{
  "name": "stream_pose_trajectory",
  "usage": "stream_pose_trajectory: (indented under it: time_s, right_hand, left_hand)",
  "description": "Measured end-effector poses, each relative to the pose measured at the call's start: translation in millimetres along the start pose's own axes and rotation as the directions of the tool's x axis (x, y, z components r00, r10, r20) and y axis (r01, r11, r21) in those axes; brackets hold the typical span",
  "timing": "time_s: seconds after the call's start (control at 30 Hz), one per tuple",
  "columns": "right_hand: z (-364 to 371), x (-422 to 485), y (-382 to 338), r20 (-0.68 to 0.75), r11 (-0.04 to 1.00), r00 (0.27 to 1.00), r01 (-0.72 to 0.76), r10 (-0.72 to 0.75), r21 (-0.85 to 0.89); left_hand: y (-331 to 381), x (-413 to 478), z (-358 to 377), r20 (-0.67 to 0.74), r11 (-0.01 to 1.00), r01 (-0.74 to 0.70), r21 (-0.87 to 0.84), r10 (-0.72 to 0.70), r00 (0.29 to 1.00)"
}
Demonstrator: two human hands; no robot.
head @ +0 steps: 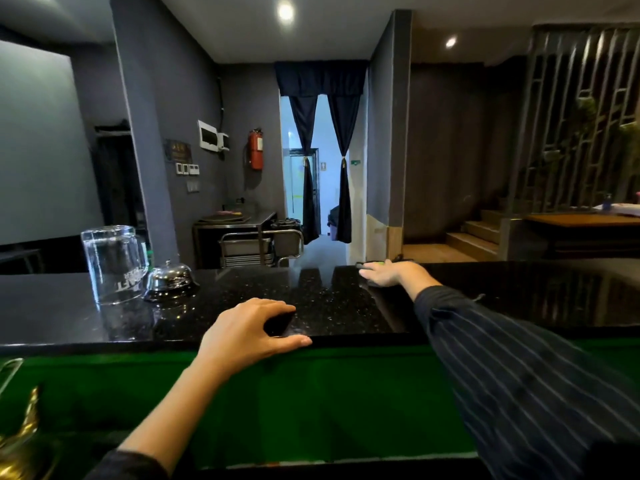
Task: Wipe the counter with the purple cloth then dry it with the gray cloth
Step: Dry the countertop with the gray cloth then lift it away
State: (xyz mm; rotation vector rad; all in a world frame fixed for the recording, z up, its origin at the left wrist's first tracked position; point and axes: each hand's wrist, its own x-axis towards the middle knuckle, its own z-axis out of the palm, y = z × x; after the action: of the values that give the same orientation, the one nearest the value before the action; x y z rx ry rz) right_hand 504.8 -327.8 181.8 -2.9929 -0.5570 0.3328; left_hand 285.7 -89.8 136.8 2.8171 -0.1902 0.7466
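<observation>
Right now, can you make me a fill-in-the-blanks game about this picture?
1. The upside-down glass mug stands on the shiny ____ counter.
2. Right beside the mug sits a small silver ____.
3. The left hand rests at the counter's ____ edge.
4. The right hand reaches to the counter's ____ edge, its arm in a striped sleeve.

Missing words: black; bell; near; far

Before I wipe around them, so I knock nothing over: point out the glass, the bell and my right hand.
glass (112, 263): head view, middle of its clear side wall.
bell (169, 277): head view, on the shiny dome.
right hand (389, 273): head view, back of the hand at the counter's far edge.
</observation>
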Motion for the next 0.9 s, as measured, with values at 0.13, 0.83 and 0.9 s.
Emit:
stream_pose_trajectory:
  time_s: [0.13, 0.83, 0.9]
  right_hand:
    - [15, 99, -70, 0.058, 0.983, 0.984, 0.172, -0.168, -0.069]
    - [56, -96, -169, -0.173, 0.993, 0.981, 0.1, -0.089, 0.056]
    - [62, -102, -197, -0.178, 0.979, 0.966, 0.198, -0.186, 0.054]
  left_hand:
    - [-2, -3, 8, -0.197, 0.997, -0.059, 0.042, 0.066, 0.978]
    - [-35, -73, -24, 0.206, 0.918, 0.088, 0.388, -0.18, 0.962]
    - [-37, -69, -29, 0.255, 0.928, 0.105, 0.357, -0.205, 0.945]
